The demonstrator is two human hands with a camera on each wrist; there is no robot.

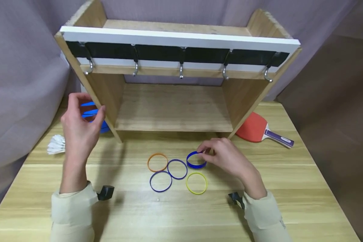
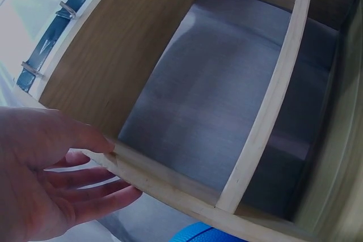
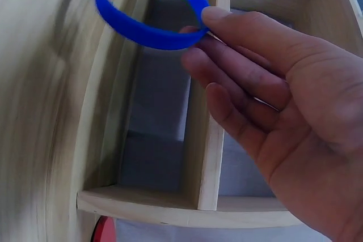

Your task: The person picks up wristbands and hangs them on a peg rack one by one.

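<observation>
My right hand (image 1: 227, 156) pinches a blue wristband (image 1: 196, 166) between thumb and fingertips, in front of the wooden shelf (image 1: 173, 107). In the right wrist view that wristband (image 3: 148, 39) is seen whole, tilted. My left hand (image 1: 80, 124) grips the shelf's left side panel, thumb on the inner side and fingers outside, as the left wrist view shows. On the table between the hands lie an orange wristband (image 1: 148, 163), two dark blue wristbands, one in the middle (image 1: 177, 178) and one nearer (image 1: 161, 191), and a yellow wristband (image 1: 197, 194).
Several metal hooks (image 1: 181, 70) hang along the shelf's top front rail. A red table tennis bat (image 1: 254, 128) lies right of the shelf. Over on the left are a shuttlecock (image 1: 56, 145) and a blue object (image 1: 104, 127), partly hidden. Grey curtains surround the table.
</observation>
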